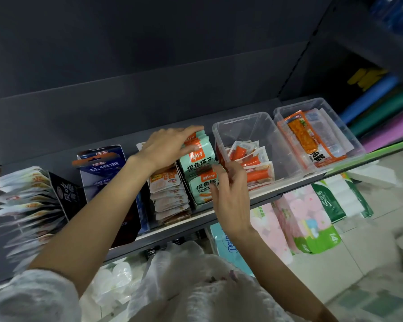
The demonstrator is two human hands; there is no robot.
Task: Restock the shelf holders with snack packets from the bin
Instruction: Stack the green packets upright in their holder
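Mint-green snack packets [197,159] stand in a row inside a cardboard shelf holder [204,201] on the grey shelf [289,189], between a holder of paler packets [170,194] on the left and a clear plastic bin [242,126] on the right. The left hand [165,147] lies over the far end of the row, fingers fairly straight and pressing on the packet tops. The right hand [228,189] is at the near end, fingertips touching the front packet, loosely spread; I cannot tell whether it pinches anything. These packets look light, thin and slick, likely to flop or slide, so taking them by the stiffer sealed top edges and squeezing the row from both ends seems the surest hold. A 2nd clear bin [349,135] with orange packs sits further right.
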